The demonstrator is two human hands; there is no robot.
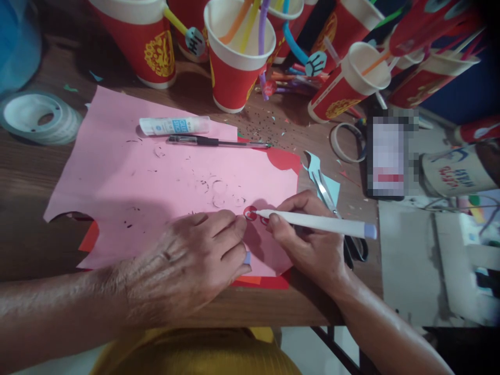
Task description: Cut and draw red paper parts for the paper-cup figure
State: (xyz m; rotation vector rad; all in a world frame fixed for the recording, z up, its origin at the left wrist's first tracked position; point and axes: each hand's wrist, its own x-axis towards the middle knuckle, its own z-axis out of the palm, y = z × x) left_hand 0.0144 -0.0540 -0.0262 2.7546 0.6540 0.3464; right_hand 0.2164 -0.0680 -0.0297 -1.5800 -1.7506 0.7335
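Observation:
My right hand grips a white marker with a pale purple end. Its tip touches a small red paper disc that bears a white mark. My left hand is closed, its fingertips against the disc's left edge. A pale purple marker cap pokes out from under its curled fingers. Beneath both hands lies a pink paper sheet with dark pen marks and scraps. A glue stick and a black gel pen rest along its far side. Scissors lie partly behind my right hand.
Red and white paper cups holding coloured pipe-like sticks line the back. A tape roll sits at left, another tape ring at right near a phone. A light blue paper scrap lies under the scissors. The table's front edge is close.

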